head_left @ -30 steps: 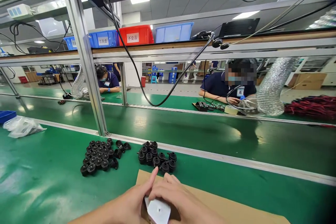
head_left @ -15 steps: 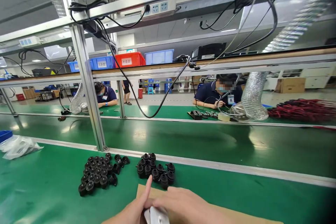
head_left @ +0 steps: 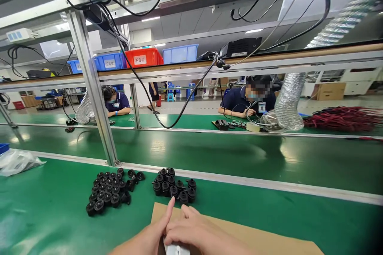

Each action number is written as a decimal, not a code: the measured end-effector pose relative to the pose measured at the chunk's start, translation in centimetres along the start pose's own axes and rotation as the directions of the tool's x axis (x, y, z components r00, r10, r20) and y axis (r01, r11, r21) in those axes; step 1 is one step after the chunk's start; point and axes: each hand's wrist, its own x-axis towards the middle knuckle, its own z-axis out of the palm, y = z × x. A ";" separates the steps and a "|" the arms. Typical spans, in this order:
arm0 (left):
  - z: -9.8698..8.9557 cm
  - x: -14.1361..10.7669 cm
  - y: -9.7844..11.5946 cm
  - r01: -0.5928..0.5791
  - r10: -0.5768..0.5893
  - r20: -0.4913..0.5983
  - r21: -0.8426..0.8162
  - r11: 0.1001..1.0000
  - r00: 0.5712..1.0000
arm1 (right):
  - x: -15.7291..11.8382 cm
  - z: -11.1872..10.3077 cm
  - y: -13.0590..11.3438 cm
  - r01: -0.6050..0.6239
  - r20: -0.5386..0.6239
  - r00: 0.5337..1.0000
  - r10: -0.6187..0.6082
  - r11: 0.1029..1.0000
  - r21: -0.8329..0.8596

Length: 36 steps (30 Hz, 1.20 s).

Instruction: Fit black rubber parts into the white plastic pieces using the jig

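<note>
A green work surface [head_left: 54,215] fills the lower half of the view, and beyond the fingers it is bounded by a metal rail and a darker green belt [head_left: 227,155]. An upright aluminium post [head_left: 89,87] rises from that rail, well beyond and to the left of the fingers. Directly under both hands a brown cardboard sheet [head_left: 254,239] is laid flat on the surface.

At the bottom edge the left hand [head_left: 149,237] and the right hand [head_left: 194,235] are seen pressed together. A small white part [head_left: 176,250] is pinched between them; only its top edge is shown, just below the fingertips, and its shape cannot be told. The left forefinger [head_left: 170,209] is stretched straight up along the right hand, while the right fingers are curled down over the white part.

Just beyond the fingertips, off the cardboard, a loose cluster of black round parts [head_left: 175,187] is set on the surface. To the left of the fingers a larger, tightly packed group of black parts [head_left: 109,191] is laid out in rows. Far to the left a crumpled clear plastic bag [head_left: 16,161] is seen.

Across the belt two persons in dark blue shirts are seated, one [head_left: 115,102] behind the post and one [head_left: 245,101] beside a silver flexible duct [head_left: 287,101].
</note>
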 end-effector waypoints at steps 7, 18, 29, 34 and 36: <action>2.4 0.3 -1.6 -0.039 0.069 -0.285 0.111 0.993 0.956 | 0.0 0.7 -0.7 -0.131 -0.143 0.983 0.115 0.986 -0.107; 3.6 -0.3 1.1 0.015 0.043 -0.378 0.150 0.989 0.925 | 0.2 2.4 -1.1 -0.327 -0.212 0.926 0.313 0.945 -0.031; 2.3 0.5 -2.1 -0.044 0.118 -0.401 0.188 0.981 0.909 | 0.3 0.8 -0.7 -0.146 -0.281 0.938 0.201 0.968 0.205; 1.1 0.9 -2.9 -0.119 0.210 -0.344 0.268 0.956 0.915 | -0.9 -1.5 0.3 -0.321 -0.348 0.879 0.326 0.944 0.074; 0.7 1.0 -2.8 -0.152 0.260 -0.311 0.332 0.931 0.914 | -1.7 -2.2 1.5 -0.446 -0.311 0.864 0.396 0.889 -0.106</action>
